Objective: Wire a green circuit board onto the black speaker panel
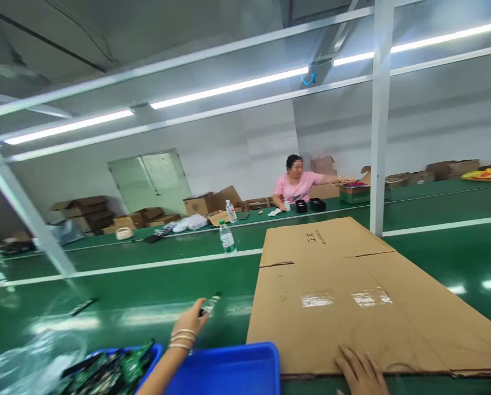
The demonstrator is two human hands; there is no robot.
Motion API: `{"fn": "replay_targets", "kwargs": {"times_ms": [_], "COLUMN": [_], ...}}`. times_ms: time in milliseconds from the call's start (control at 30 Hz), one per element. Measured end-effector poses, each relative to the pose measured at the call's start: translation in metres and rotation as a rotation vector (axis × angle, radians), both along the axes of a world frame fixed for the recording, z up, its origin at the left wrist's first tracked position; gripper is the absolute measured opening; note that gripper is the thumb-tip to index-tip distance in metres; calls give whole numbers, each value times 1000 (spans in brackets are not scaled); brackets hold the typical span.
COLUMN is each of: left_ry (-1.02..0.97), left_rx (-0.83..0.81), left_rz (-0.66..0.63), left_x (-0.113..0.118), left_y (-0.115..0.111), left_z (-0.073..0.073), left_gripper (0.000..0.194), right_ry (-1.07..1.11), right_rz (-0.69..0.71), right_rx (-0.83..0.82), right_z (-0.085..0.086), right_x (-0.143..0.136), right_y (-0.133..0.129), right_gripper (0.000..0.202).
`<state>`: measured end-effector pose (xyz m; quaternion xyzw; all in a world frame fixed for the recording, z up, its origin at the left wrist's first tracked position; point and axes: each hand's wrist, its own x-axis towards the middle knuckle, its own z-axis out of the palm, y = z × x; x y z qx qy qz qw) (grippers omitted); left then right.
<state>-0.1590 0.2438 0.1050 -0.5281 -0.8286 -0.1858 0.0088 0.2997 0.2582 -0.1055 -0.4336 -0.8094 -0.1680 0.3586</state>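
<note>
Currently the left hand [192, 318] pinches a small dark bottle [209, 305] just above the green desk [146, 285], left of the flattened cardboard sheet [352, 291]. The right hand [360, 373] lies spread on that sheet's near edge. Judged light, rigid and possibly slippery, the bottle is best gripped around its body.

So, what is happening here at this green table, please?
The person wearing the camera stretches the left hand over the green table, fingers on a small dark, blurred object. The right hand rests flat on a flattened cardboard sheet. Two blue bins sit at the near edge; the left one holds green circuit boards. Across the table, a co-worker in a pink shirt reaches toward a box.
</note>
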Motion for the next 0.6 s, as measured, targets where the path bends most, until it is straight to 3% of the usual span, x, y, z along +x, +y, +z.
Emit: {"fn": "replay_targets", "kwargs": {"times_ms": [133, 233, 333, 500, 600], "left_ry": [-114, -241, -417, -840, -1129], "left_rx": [197, 304, 342, 277, 154], "left_rz": [-242, -402, -481, -438, -366], "left_x": [85, 150, 200, 257, 285], "left_y": [-61, -108, -141, -153, -150], "left_z": [-8, -23, -43, -84, -99], "left_gripper": [40, 42, 48, 47, 49], "right_ry": [82, 168, 198, 291, 422], "right_rz": [-3, 27, 65, 132, 171], "right_rx": [-58, -228, -338, -453, -511], "right_z": [19, 43, 60, 71, 78], "right_x": [-9, -12, -11, -8, -6], "right_y": [-13, -27, -36, -39, -41], "right_gripper": [36, 35, 36, 38, 36]}}
